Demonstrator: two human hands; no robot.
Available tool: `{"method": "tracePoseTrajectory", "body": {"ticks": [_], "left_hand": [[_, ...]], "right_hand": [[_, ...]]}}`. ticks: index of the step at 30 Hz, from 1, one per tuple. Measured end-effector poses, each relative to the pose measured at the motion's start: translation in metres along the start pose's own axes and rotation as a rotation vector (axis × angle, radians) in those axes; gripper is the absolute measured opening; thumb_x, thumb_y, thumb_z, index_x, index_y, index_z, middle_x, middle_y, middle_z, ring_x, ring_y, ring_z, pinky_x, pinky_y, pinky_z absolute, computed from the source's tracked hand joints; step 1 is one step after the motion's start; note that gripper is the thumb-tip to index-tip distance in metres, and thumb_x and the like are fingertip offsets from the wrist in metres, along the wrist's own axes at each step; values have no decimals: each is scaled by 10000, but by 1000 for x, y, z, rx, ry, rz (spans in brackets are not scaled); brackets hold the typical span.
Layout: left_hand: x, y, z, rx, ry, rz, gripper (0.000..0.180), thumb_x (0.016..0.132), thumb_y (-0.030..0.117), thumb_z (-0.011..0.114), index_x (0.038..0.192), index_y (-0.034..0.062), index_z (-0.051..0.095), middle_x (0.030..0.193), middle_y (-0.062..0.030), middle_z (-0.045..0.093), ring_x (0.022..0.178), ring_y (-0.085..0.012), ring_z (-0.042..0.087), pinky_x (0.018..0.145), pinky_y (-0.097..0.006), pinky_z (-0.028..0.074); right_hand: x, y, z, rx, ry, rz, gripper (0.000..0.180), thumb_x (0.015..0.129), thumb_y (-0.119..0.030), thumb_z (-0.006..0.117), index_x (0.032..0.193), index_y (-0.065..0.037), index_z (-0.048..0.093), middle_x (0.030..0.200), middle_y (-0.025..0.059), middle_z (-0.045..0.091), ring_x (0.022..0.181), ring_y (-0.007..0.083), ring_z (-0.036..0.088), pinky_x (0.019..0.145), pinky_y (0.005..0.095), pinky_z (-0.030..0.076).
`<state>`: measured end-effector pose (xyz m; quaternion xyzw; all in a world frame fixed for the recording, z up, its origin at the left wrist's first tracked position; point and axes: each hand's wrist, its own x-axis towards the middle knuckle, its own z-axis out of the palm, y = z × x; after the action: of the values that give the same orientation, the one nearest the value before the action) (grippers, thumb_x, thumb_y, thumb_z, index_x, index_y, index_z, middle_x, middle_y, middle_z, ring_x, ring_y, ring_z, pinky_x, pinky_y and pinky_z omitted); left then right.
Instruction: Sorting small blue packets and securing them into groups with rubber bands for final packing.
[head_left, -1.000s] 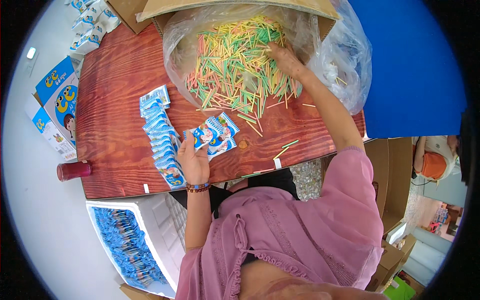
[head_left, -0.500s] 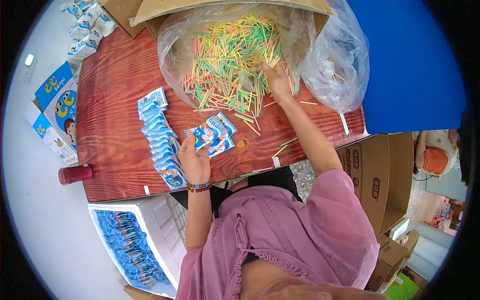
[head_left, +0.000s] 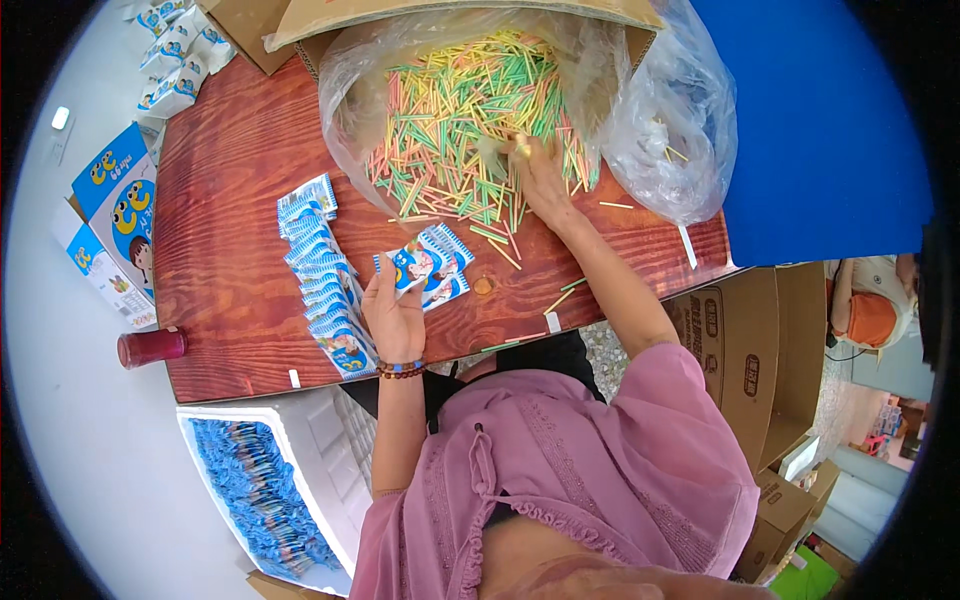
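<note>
My left hand (head_left: 394, 318) pinches a small blue and white packet (head_left: 413, 262) between thumb and fingers. Under and beside it lie a few more of these packets (head_left: 450, 262) on the red-brown wooden table. To its left runs a row of overlapping packets (head_left: 322, 270). My right hand (head_left: 540, 180) is at the right side of a heap of thin yellow, green and pink sticks (head_left: 455, 110), its fingers curled in. Something yellowish shows at a fingertip; what these fingers hold I cannot make out. The heap spills from a clear plastic bag (head_left: 345, 130) inside a cardboard box.
The cardboard box (head_left: 460, 12) stands at the table's far edge. A crumpled clear bag (head_left: 680, 140) sits right of it. Loose sticks (head_left: 565, 298) lie near the front edge. A foam box (head_left: 190, 470) of blue packets is at lower left, beneath a red-lidded jar (head_left: 152, 348).
My right hand has drawn slightly left and toward me along the heap, its fingers curling. My left hand has hardly moved and still holds the packet.
</note>
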<state>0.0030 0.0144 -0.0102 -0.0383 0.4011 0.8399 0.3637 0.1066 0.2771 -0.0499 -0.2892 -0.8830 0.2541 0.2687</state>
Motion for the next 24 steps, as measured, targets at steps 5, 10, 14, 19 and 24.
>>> {"method": "tracePoseTrajectory", "body": {"ticks": [5,10,14,19,24], "left_hand": [[2,-5,12,14,-24,12,210,954,234,582,908,41,652,928,-47,683,833,-138,647,725,-308,528],[6,-13,26,-56,-69,41,222,956,242,579,923,37,658,903,-40,680,803,-129,640,681,-287,523],[3,-14,25,-44,-60,35,224,962,242,568,944,37,655,928,-39,682,808,-122,635,682,-278,512],[-3,-12,28,-69,-52,44,236,970,252,552,959,40,657,941,-35,681,821,-117,630,678,-267,501],[-2,-13,23,-143,-93,42,252,974,267,544,969,41,655,938,-32,681,832,-121,630,688,-286,504]], "right_hand": [[-2,-58,-21,1076,117,181,261,1013,-191,332,1157,-15,459,1151,168,620,1216,293,495,1107,482,236],[-16,-129,-24,1518,185,-33,219,995,-135,318,1119,2,436,1160,257,595,1253,377,458,1103,488,253],[-25,-159,-10,1610,248,-46,216,980,-148,339,1125,-3,406,1160,263,592,1255,378,453,1104,484,247],[-32,-187,-12,1566,239,78,205,987,-146,325,1075,7,430,1234,210,565,1243,243,464,915,354,479],[-38,-187,-1,1407,246,14,136,992,-128,337,1040,-29,417,1275,196,542,1269,234,441,844,317,519]]}}
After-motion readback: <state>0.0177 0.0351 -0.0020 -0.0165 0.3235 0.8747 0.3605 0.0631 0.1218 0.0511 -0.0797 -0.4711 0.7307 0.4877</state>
